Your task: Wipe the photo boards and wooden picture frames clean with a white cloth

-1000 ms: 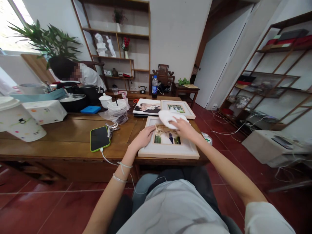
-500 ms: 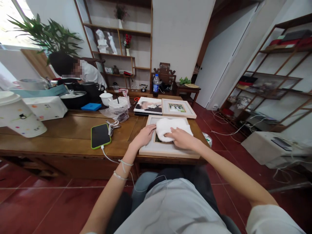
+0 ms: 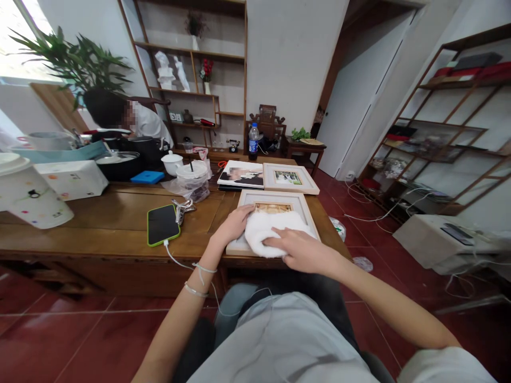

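A white picture frame (image 3: 279,200) with a photo lies flat at the near right corner of the wooden table (image 3: 107,213). My right hand (image 3: 303,252) presses a white cloth (image 3: 263,230) onto the frame's near part, fingers spread flat over the cloth. My left hand (image 3: 233,224) rests on the frame's left edge, fingers curled over it and holding it steady. Most of the photo is hidden under the cloth.
A second white frame (image 3: 290,177) and a large photo print (image 3: 241,174) lie behind. A green-cased phone (image 3: 163,225) on a charging cable, a plastic cup in a bag (image 3: 192,180), a water bottle (image 3: 253,141) and pots stand on the table. Another person (image 3: 131,119) bends over at the far left.
My right hand has dragged the white cloth from the frame's far edge down over the photo to its near edge. The left hand has stayed on the frame's left side.
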A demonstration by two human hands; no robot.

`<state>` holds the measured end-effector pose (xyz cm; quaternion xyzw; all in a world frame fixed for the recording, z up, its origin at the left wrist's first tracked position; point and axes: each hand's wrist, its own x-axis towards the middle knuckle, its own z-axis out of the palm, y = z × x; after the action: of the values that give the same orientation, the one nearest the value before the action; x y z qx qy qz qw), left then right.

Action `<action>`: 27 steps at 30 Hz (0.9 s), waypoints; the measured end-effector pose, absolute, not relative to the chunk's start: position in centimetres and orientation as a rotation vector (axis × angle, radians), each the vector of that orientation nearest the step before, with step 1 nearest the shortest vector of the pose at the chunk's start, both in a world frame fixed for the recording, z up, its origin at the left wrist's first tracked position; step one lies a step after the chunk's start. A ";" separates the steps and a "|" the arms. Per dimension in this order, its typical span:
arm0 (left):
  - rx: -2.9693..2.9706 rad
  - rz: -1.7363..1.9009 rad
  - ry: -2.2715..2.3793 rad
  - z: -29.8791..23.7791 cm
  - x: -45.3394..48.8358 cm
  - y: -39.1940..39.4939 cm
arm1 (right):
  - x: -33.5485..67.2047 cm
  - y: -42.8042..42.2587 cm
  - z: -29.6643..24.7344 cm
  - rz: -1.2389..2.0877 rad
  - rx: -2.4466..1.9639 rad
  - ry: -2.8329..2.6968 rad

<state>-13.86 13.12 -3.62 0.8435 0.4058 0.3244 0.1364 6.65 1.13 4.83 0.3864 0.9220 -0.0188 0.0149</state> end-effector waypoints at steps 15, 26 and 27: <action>2.434 0.989 1.157 -4.1 -13.9 13.6 | 7.3 11.7 2.8 0.361 1.444 2.796; 2.399 0.995 1.137 -3.2 -13.8 12.5 | 5.6 0.0 4.6 0.036 1.029 2.979; 2.396 0.989 1.144 -3.1 -13.8 12.5 | 5.9 -0.5 5.2 -0.031 1.026 2.974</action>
<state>-13.82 12.48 -3.13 0.8356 0.3989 0.3450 0.1537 5.94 -0.47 5.20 0.3262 0.9453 -0.0098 -0.0025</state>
